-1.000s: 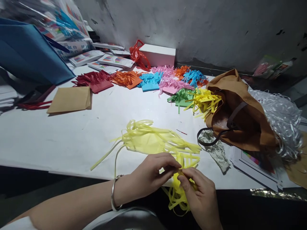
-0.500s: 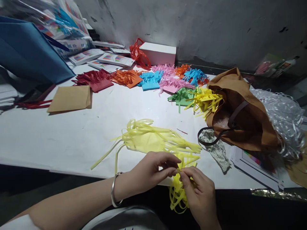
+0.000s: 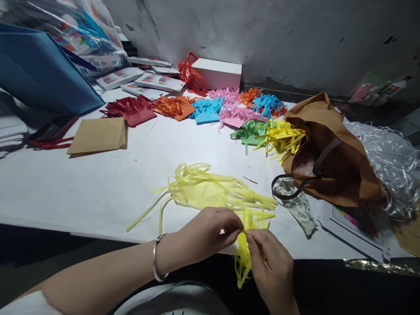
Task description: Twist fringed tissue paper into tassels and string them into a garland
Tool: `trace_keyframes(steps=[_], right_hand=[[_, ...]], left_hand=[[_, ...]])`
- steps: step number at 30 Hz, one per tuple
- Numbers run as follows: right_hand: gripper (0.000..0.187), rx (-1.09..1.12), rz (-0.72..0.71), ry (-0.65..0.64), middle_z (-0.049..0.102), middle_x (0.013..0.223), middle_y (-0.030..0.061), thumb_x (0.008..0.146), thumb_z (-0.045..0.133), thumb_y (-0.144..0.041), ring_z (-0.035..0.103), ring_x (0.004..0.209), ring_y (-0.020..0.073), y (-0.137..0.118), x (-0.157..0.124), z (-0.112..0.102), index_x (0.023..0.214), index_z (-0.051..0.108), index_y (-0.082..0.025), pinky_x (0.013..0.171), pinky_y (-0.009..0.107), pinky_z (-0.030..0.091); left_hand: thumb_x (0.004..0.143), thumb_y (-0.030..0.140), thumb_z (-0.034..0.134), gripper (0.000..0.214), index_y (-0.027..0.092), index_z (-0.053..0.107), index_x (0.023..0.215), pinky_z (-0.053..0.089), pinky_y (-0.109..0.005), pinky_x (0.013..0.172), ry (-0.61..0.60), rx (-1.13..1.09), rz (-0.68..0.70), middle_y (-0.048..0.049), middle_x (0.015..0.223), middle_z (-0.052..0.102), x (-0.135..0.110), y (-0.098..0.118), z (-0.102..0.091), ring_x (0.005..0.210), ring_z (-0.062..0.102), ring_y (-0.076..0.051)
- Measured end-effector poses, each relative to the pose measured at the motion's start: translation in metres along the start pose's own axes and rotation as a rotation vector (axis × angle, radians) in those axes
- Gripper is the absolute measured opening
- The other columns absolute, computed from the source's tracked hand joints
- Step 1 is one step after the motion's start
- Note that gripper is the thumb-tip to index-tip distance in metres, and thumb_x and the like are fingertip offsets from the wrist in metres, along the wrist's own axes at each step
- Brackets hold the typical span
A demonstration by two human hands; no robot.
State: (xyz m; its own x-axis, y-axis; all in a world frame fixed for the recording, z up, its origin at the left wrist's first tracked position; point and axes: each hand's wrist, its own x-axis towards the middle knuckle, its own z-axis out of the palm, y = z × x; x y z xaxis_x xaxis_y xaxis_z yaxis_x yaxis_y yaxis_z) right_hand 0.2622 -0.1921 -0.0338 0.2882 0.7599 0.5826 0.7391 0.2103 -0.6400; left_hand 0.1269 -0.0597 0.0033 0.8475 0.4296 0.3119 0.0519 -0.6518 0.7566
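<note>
Bright yellow fringed paper (image 3: 243, 261) hangs over the table's front edge, its strips looping down below my fingers. My left hand (image 3: 213, 229), with a silver bangle on its wrist, pinches at a strip end with thumb and forefinger. Close beside it, my right hand (image 3: 274, 264) grips the same yellow paper between thumb and fingers. The fingertips of both hands nearly meet; the exact bit between them is small and partly hidden. Just beyond lies a paler yellow fringed sheet (image 3: 200, 192), flat on the white table (image 3: 98, 192) with loose strips spreading from both ends.
Fringed bundles in red (image 3: 134, 111), orange (image 3: 177, 108), blue (image 3: 206, 111), pink and green (image 3: 252, 132) line the back. A brown bag (image 3: 341, 166) stands right, beside crumpled cloth (image 3: 297, 208) and white strips (image 3: 390, 162). Left are a tan folded pouch (image 3: 96, 135) and a blue bag (image 3: 46, 70).
My left fingertips have closed in from a wider gap to a pinch at the yellow strip. The hanging yellow strips have shifted slightly; the view moved a little.
</note>
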Motion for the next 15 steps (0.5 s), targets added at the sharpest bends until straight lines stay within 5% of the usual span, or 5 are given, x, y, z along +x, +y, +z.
trace_keyframes(steps=[6, 15], right_hand=[[0.022, -0.008, -0.017, -0.038, 0.072, 0.095, 0.0078, 0.093, 0.057, -0.010, 0.070, 0.087, 0.0169, -0.002, 0.002, -0.001, 0.113, 0.065, -0.015, 0.079, 0.026, 0.057], [0.016, -0.094, -0.072, 0.022, 0.070, 0.083, 0.0049, 0.091, 0.059, -0.005, 0.068, 0.078, 0.0159, -0.008, 0.003, -0.001, 0.101, 0.064, -0.016, 0.075, 0.027, 0.055]], left_hand=[[0.085, 0.008, 0.052, 0.012, 0.014, 0.063, 0.086, 0.045, -0.017, 0.054, 0.028, 0.121, 0.120, -0.0012, 0.069, 0.065, -0.005, -0.001, 0.006, 0.058, 0.057, -0.010], [0.083, 0.004, 0.049, 0.016, 0.017, 0.056, 0.089, 0.047, -0.021, 0.059, 0.093, 0.280, 0.183, -0.0013, 0.076, 0.065, -0.012, -0.001, 0.005, 0.065, 0.059, -0.013]])
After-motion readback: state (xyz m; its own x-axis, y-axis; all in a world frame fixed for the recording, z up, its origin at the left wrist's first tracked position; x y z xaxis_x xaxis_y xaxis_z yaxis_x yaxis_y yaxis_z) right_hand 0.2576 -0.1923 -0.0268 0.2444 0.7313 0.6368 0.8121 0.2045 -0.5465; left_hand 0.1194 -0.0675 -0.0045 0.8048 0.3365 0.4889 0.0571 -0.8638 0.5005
